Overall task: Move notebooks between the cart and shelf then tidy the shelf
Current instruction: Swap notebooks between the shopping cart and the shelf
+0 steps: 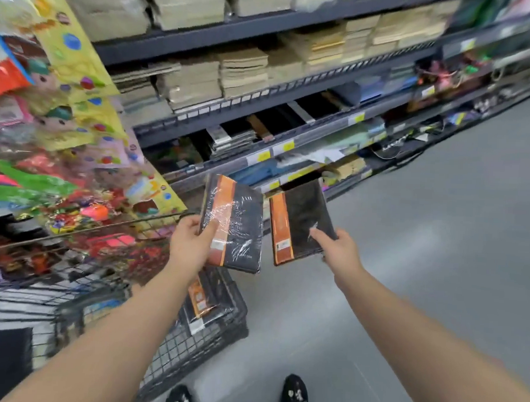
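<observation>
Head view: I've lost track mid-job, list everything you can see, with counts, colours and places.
Held notebooks: two, black with an orange band, shrink-wrapped; one in the left hand, one in the right, both in the air in front of the shelves.
Notebooks in cart: at least one, same black and orange; exact count hidden.
Cart: one, dark wire, lower left.
Shelves: dark grey tiers, running from upper left to right.
Tan paper stacks: many, upper shelves.
Dark notebooks: several, middle shelf; blurred.
Yellow price tags: several, on the shelf edges.
Colourful packaged toys: many, hanging at left.
Floor: grey.
Shoes: two, black, bottom edge.
Left hand: gripping a notebook.
Right hand: gripping a notebook.
</observation>
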`<act>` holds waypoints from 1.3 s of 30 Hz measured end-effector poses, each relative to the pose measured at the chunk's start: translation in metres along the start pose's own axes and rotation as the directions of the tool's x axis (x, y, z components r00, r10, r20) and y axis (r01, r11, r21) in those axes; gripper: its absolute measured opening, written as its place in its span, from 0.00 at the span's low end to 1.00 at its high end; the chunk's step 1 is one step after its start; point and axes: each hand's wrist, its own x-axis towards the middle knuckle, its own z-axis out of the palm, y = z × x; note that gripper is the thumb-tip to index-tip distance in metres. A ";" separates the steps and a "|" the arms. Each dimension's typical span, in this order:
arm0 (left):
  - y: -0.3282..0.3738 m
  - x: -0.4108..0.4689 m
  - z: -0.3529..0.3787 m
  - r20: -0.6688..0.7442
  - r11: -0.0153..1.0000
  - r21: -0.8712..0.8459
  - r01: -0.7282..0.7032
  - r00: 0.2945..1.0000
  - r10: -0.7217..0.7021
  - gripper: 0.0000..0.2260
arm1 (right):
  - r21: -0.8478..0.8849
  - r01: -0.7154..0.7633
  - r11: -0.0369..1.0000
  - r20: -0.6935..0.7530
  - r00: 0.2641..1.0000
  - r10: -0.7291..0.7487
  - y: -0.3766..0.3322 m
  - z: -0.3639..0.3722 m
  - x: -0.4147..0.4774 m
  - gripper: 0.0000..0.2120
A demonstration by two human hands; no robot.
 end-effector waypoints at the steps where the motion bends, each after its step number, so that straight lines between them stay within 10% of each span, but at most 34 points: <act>1: 0.009 -0.001 0.017 -0.001 1.000 0.007 -0.006 1.000 0.006 0.11 | -0.010 0.002 1.000 -0.009 1.000 -0.002 -0.004 -0.014 0.010 0.11; 16: 0.049 0.094 0.151 -0.085 0.992 0.070 0.102 0.992 -0.096 0.10 | -0.044 -0.097 0.994 -0.029 0.995 0.096 -0.053 -0.062 0.184 0.12; 26: 0.063 0.195 0.205 0.087 0.896 0.431 0.103 0.984 -0.155 0.14 | 0.008 -0.164 0.986 0.045 0.986 0.163 -0.094 -0.038 0.314 0.09; 39: 0.049 0.238 0.256 -0.018 0.886 0.399 0.236 0.968 -0.250 0.16 | -0.048 -0.204 0.978 0.374 0.904 0.207 -0.116 0.042 0.431 0.10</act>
